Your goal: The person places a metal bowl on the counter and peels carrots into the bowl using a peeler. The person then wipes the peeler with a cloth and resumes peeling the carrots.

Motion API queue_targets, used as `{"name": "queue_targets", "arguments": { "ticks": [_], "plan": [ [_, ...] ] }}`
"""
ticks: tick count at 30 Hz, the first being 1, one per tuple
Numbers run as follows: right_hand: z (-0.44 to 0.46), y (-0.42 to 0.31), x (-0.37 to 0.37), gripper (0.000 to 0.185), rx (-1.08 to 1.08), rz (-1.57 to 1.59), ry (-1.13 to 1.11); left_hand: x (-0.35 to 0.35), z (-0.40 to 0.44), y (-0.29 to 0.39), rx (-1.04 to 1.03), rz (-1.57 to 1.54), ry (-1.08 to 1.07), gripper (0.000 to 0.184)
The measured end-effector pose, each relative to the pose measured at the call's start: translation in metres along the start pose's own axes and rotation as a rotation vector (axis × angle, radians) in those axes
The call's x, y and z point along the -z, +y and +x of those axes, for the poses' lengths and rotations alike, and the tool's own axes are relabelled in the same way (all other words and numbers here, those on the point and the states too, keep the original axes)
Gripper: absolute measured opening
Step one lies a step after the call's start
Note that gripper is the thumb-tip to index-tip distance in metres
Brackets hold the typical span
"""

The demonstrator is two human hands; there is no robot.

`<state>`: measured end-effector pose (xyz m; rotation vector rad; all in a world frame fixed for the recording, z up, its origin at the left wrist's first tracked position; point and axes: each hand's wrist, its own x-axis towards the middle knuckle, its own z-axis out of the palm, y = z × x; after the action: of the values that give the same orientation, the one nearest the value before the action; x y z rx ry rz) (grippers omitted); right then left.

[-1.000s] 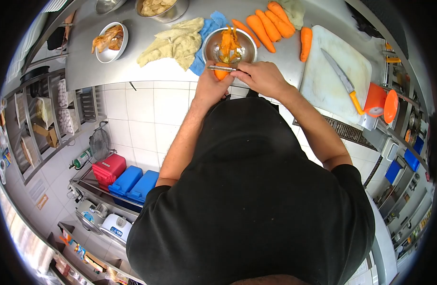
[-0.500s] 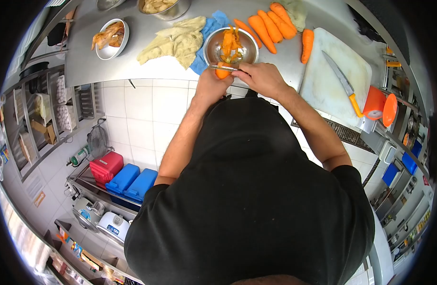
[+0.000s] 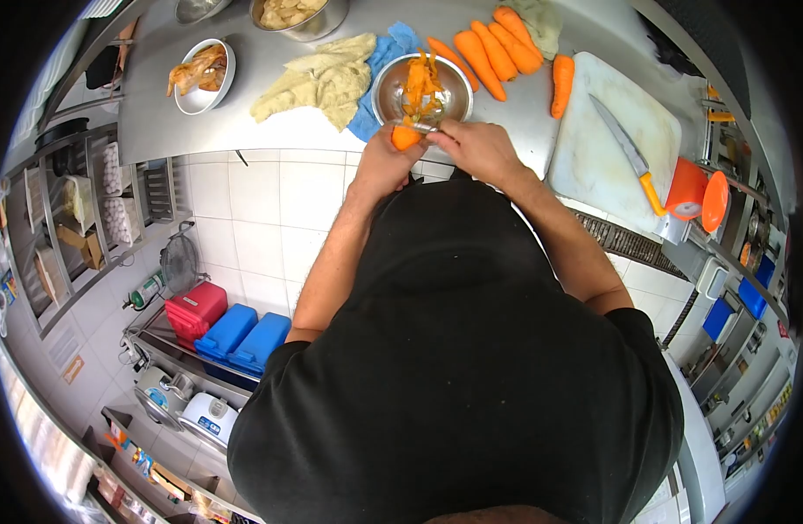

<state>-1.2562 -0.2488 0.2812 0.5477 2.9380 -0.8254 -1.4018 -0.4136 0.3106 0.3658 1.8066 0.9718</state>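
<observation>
My left hand [image 3: 386, 164] is wrapped round a carrot [image 3: 406, 137] at the near rim of a steel bowl [image 3: 382, 98]. Orange peelings [image 3: 422, 80] lie in the bowl. In my right hand [image 3: 482, 150] is a metal peeler [image 3: 422, 127], its blade against the top of the carrot. Several whole carrots [image 3: 477, 54] lie behind and right of the bowl, and one more [image 3: 562, 86] is beside the cutting board.
A white cutting board [image 3: 611, 131] holds a knife [image 3: 624, 140] with a yellow handle. An orange scale [image 3: 686, 189] stands right of it. Left are yellow [image 3: 318, 79] and blue cloths [image 3: 363, 115], a bowl with cooked meat [image 3: 229, 74] and a steel bowl [image 3: 312, 28].
The peeler has tilted and shifted slightly on the carrot, and my right hand has moved a little lower. My left hand keeps its hold.
</observation>
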Motion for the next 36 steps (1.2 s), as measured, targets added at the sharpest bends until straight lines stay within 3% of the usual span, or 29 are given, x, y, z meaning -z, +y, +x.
{"name": "queue_targets", "arguments": {
  "ticks": [3, 10, 11, 12, 17, 20, 23, 27, 31, 36],
  "plan": [
    [-0.004, 0.032, 0.008, 0.048, -0.078, 0.043, 0.038, 0.002, -0.010, -0.001, -0.049, 0.057, 0.035, 0.039],
    [0.000, -0.024, 0.027, 0.049, 0.007, 0.153, -0.036, -0.002, -0.005, 0.009, -0.040, 0.130, 0.133, 0.042],
    [0.002, -0.026, 0.025, 0.049, 0.023, 0.138, -0.030, -0.002, 0.002, -0.005, -0.176, 0.138, 0.132, 0.045],
    [0.002, -0.027, 0.022, 0.049, 0.034, 0.123, -0.026, -0.002, 0.000, -0.006, -0.156, 0.176, 0.137, 0.045],
    [0.006, 0.015, 0.025, 0.048, -0.049, 0.030, -0.062, -0.006, -0.008, -0.003, -0.176, 0.283, 0.190, 0.046],
    [0.006, 0.006, 0.035, 0.047, -0.033, 0.079, -0.055, -0.005, 0.000, -0.015, -0.166, 0.292, 0.173, 0.047],
    [0.003, -0.020, 0.036, 0.047, 0.036, 0.100, -0.105, -0.009, -0.004, -0.009, -0.121, -0.028, 0.057, 0.052],
    [0.005, -0.010, 0.034, 0.047, 0.063, 0.079, -0.111, -0.007, -0.012, 0.005, -0.065, -0.042, 0.057, 0.049],
    [0.008, 0.015, 0.036, 0.046, -0.078, 0.079, -0.101, -0.007, -0.010, 0.002, -0.020, -0.063, 0.040, 0.044],
    [0.003, -0.019, 0.037, 0.046, 0.051, 0.101, -0.135, -0.003, 0.000, -0.005, -0.027, 0.033, -0.045, 0.036]
  ]
}}
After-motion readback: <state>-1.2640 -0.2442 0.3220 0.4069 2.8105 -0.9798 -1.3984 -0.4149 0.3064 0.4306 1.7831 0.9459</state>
